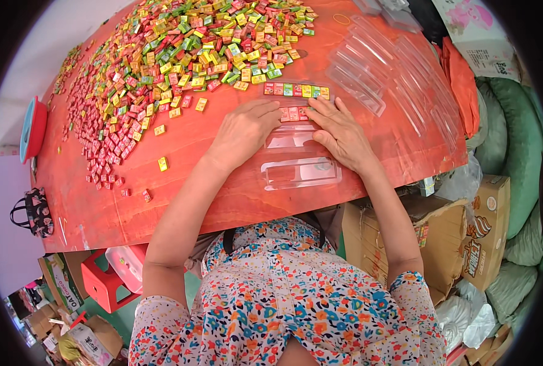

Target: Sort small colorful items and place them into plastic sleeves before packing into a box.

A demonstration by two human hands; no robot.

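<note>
A short row of pink-red small wrapped packs (pixel 294 114) lies between my hands, apparently in a clear tray. My left hand (pixel 245 130) reaches over the row's left end, its fingers stretched out side by side. At the right end rests my right hand (pixel 345 135), with fingers spread over the packs there and partly hiding them. Just beyond, a clear tray holds a full row of red, green and yellow packs (pixel 296 89). Closer to me, a clear plastic tray (pixel 287 141) sits below the hands, and another clear tray (pixel 301 173) lies near the table edge.
A big heap of small wrapped packs (pixel 192 52) covers the far left of the red table (pixel 180 201). Several clear trays (pixel 360 67) lie at the right. A red-rimmed basin (pixel 33 130) stands at the left edge. Below are a red stool (pixel 104 280) and an open carton (pixel 430 244).
</note>
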